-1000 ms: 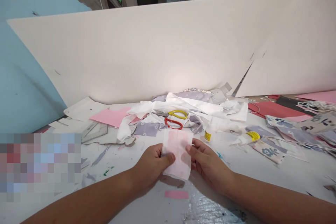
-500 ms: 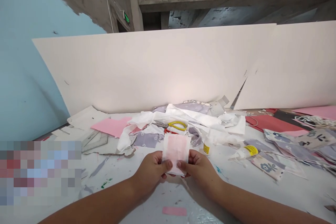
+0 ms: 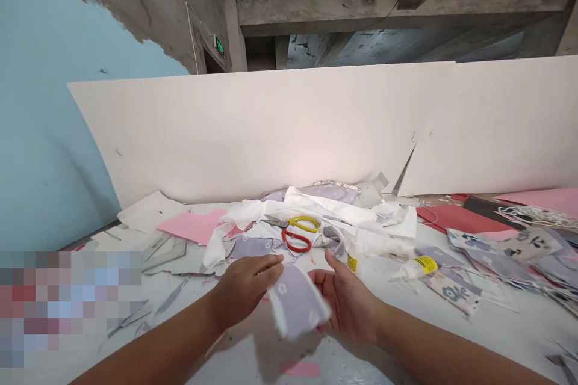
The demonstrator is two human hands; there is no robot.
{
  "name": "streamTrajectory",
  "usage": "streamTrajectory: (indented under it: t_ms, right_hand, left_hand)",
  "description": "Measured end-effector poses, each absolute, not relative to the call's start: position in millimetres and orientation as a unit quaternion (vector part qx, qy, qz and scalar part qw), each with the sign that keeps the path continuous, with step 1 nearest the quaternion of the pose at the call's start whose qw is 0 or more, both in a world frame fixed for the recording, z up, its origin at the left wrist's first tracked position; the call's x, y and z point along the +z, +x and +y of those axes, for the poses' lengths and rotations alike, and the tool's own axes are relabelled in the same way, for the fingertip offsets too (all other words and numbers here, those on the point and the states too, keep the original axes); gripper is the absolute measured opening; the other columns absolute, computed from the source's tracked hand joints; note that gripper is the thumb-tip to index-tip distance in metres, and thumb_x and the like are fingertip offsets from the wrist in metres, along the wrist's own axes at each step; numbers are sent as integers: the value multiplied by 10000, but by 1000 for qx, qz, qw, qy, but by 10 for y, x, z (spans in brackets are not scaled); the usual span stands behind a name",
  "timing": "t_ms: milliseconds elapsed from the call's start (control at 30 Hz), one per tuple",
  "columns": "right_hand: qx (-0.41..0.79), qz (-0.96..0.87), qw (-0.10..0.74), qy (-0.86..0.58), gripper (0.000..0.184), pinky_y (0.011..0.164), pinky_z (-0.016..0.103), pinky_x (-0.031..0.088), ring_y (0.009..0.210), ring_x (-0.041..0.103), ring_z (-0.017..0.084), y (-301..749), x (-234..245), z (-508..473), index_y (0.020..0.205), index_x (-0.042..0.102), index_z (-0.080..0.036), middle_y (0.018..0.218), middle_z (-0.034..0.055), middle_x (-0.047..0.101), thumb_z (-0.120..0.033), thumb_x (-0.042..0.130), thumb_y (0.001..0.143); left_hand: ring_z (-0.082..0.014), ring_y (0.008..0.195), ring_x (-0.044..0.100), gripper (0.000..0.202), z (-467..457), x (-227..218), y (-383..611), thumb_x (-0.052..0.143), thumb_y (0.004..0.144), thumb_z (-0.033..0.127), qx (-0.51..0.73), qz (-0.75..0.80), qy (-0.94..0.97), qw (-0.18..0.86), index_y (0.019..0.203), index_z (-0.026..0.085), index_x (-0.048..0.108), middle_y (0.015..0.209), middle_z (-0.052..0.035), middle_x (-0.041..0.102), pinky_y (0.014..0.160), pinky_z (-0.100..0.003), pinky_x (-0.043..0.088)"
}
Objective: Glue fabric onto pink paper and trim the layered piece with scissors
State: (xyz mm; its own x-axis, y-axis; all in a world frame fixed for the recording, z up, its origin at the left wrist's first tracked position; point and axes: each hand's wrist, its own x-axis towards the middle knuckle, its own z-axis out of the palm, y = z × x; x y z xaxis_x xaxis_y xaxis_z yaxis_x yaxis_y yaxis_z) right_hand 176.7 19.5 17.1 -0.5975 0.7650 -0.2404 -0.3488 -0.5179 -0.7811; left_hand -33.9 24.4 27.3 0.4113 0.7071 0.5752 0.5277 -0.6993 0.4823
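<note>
My left hand (image 3: 251,284) pinches the top left corner of a small lavender fabric piece (image 3: 298,301) with white flowers and a pale edge. The piece hangs tilted over the table, its lower end blurred by motion. On its right side is my right hand (image 3: 350,301), thumb raised and fingers apart. Its fingertips lie at or behind the edge of the piece; whether they touch it I cannot tell. Beyond the hands lie scissors with one yellow and one red handle loop (image 3: 298,240), on lavender scraps (image 3: 253,246) and white cloth (image 3: 325,204).
Glue bottles with yellow labels, one upright (image 3: 353,261) and one lying down (image 3: 418,267), are at the right. Patterned fabric pieces (image 3: 519,252) and red sheets (image 3: 460,220) lie farther right. Pink paper (image 3: 192,225) and grey card (image 3: 149,210) lie left. A white board (image 3: 271,132) stands behind.
The piece, held in both hands with its pink side showing, has been turned over to its lavender side. My right hand has loosened and moved slightly aside. The view has tilted up a little.
</note>
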Motion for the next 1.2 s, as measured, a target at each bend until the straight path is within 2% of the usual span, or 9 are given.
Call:
streamTrajectory:
  t_ms: [100, 167, 300, 400, 467, 600, 767, 933, 1200]
  right_hand:
    - [835, -357, 327, -260, 198, 601, 263, 452, 616, 597, 140, 1757, 150, 176, 793, 562, -141, 667, 14, 618, -254, 637, 650]
    - [806, -375, 376, -262, 261, 656, 279, 446, 642, 602, 142, 1735, 105, 174, 813, 555, -151, 683, 8, 633, -129, 682, 586]
    - [740, -412, 449, -283, 311, 614, 287, 440, 612, 595, 145, 1705, 29, 202, 878, 544, -184, 680, -14, 624, -186, 695, 606]
    - [700, -446, 463, -311, 297, 569, 277, 432, 571, 580, 139, 1697, 17, 215, 885, 538, -182, 648, -20, 611, -234, 685, 632]
    - [681, -466, 469, -315, 290, 567, 287, 436, 573, 582, 148, 1681, 25, 209, 880, 538, -175, 644, -11, 616, -265, 678, 642]
    - [597, -556, 482, -320, 235, 611, 280, 444, 642, 576, 152, 1615, 63, 221, 825, 571, -161, 707, 13, 629, -337, 631, 681]
    - [314, -713, 409, -475, 299, 609, 260, 453, 716, 580, 148, 1534, 174, 515, 943, 519, -162, 774, 27, 607, -348, 299, 863]
    - [173, -760, 314, -542, 285, 914, 367, 327, 1114, 411, 244, 1449, 254, 1104, 1050, 521, -173, 1152, 111, 499, -180, 541, 766]
    - [86, -767, 75, -632, 280, 767, 375, 463, 916, 545, 174, 1257, 355, 1563, 1091, 498, -165, 1101, 68, 526, -287, 472, 840]
  left_hand:
    - [-220, 1039, 517, 239, 234, 271, -361, 479, 774, 190, 362, 326, 866, 114, 911, 267, 658, 1068, -78, 617, 911, -336, 328]
    - [-234, 1095, 468, 224, 230, 239, -289, 541, 740, 231, 406, 355, 828, 156, 940, 254, 639, 1111, -85, 586, 961, -359, 283]
    - [-259, 1036, 496, 527, 201, 201, -85, 576, 693, 437, 520, 487, 594, 375, 1156, 215, 457, 1180, -123, 508, 848, -385, 386]
    - [-237, 834, 583, 518, 135, 220, -4, 419, 763, 536, 463, 410, 490, 614, 1112, 159, 485, 996, -130, 598, 674, -334, 445]
    - [-206, 743, 594, 442, 95, 225, 11, 430, 782, 488, 437, 337, 476, 685, 1046, 149, 534, 876, -105, 629, 623, -296, 441]
    - [-147, 562, 565, 288, 123, 164, 12, 629, 686, 265, 442, 338, 489, 672, 938, 138, 571, 667, -32, 625, 548, -254, 423]
    - [-161, 600, 576, 273, 314, 81, -95, 621, 674, 237, 535, 396, 460, 587, 919, 134, 556, 697, -22, 633, 613, -300, 452]
    - [-160, 648, 578, 303, 474, 15, -275, 619, 658, 252, 600, 463, 442, 481, 933, 139, 560, 729, -13, 630, 637, -291, 455]
    - [-178, 714, 588, 301, 540, -37, -321, 594, 655, 228, 603, 473, 438, 469, 946, 156, 567, 789, -33, 640, 682, -315, 457]
